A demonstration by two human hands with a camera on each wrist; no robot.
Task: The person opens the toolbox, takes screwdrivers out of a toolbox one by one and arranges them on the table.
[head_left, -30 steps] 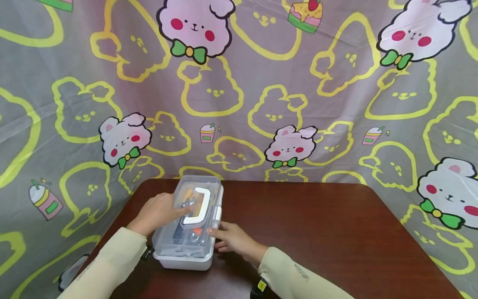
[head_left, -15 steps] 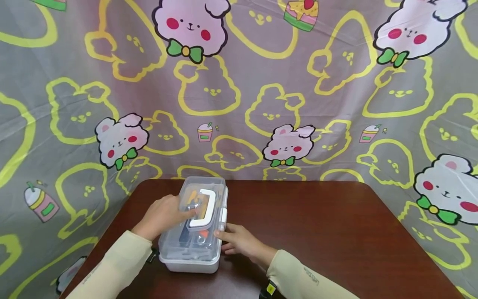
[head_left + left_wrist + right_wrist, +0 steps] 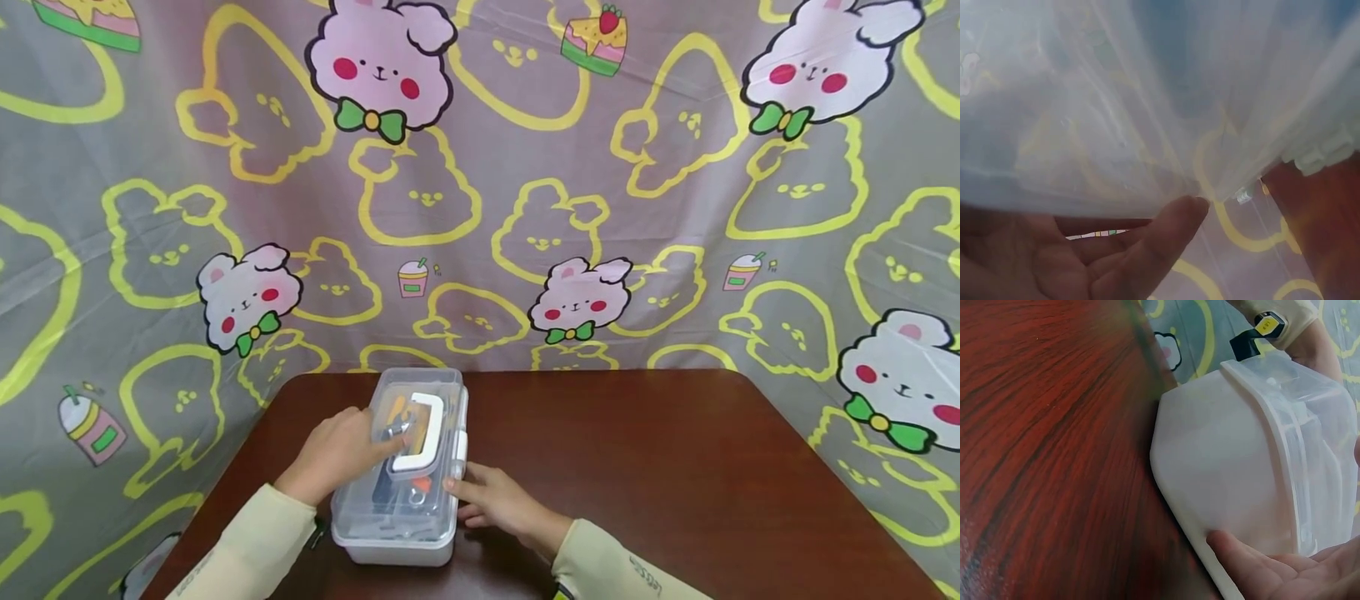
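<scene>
A storage box (image 3: 397,552) with a white base, clear lid (image 3: 390,508) and white carrying handle (image 3: 429,433) stands on the table, left of the middle. Through the lid I see blurry orange, dark blue and metallic items. My left hand (image 3: 337,454) holds the box from its left side, its thumb lying over the lid beside the handle. My right hand (image 3: 506,504) grips the right side below the white latch (image 3: 461,446). In the right wrist view its fingertip presses the white base (image 3: 1216,456). Clear plastic (image 3: 1085,125) fills most of the left wrist view above the left thumb (image 3: 1182,215).
A dark reddish-brown wooden table (image 3: 660,483) with rounded far corners carries the box. Behind and at both sides hangs a grey-pink cloth (image 3: 480,217) printed with rabbits and yellow outlines, close against the table's far edge.
Both hands and the box have shifted a little to the right across the table. The grip looks the same, and the lid stays on. The head view has tilted slightly.
</scene>
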